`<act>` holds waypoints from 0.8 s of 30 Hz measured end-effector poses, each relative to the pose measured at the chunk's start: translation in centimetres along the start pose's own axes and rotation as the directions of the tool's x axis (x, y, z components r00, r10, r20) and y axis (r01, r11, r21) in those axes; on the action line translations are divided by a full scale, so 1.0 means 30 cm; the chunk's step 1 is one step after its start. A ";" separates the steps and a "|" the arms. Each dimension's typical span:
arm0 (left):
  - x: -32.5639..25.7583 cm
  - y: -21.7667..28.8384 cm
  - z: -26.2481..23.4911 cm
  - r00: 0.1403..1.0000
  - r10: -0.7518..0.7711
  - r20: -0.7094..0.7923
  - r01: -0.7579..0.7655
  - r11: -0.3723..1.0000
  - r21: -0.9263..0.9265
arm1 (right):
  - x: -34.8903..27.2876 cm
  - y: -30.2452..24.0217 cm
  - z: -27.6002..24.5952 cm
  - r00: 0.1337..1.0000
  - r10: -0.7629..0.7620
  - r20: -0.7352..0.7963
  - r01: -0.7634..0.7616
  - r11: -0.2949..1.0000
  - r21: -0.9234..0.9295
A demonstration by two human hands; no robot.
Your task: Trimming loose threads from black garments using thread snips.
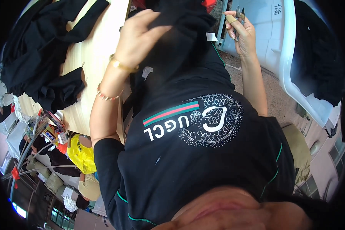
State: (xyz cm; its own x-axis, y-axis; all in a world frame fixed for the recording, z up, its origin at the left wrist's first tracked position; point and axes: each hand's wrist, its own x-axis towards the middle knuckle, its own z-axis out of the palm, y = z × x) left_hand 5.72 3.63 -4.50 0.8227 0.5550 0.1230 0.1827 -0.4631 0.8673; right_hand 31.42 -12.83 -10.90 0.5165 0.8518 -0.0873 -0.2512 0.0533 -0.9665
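My left hand [139, 38] is raised over a black garment [176, 30] bunched across my lap. Its thumb points away from the other fingers, and I see nothing between them. To the right, my right hand [245, 37] grips small metal thread snips [238, 16], their blades pointing away from me. A pale band wraps one finger of that hand. A small white tag [211, 36] shows at the right side of the garment, which runs out of view at the top.
Left of me stands a light wooden table [97, 42] with a pile of black cloth [38, 50]. A white plastic tub [289, 50] is on the right, with more black fabric [318, 53] beyond its rim. A yellow bag [81, 155] and a person [90, 187] are behind at the left.
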 end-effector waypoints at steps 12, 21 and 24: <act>-0.448 -0.020 -0.528 0.895 -0.348 -0.281 0.318 0.937 -0.148 | 0.049 0.021 0.027 0.997 -0.043 0.065 0.047 0.997 -0.068; -0.206 0.165 -0.207 0.889 -0.023 -0.457 0.298 0.788 0.539 | 0.016 0.048 0.093 0.991 0.123 -0.052 -0.130 0.979 -0.159; -0.104 0.224 -0.003 0.965 -0.100 -0.244 0.193 0.898 0.395 | 0.007 0.075 0.125 0.992 0.125 0.037 -0.120 0.986 -0.114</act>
State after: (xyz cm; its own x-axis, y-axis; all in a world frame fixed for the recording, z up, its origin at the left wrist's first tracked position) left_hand 4.33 -1.15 0.98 0.6437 0.7504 0.1499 0.5353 -0.5815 0.6126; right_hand 27.89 -10.58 -12.18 0.4509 0.8703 -0.1982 -0.2160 -0.1091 -0.9703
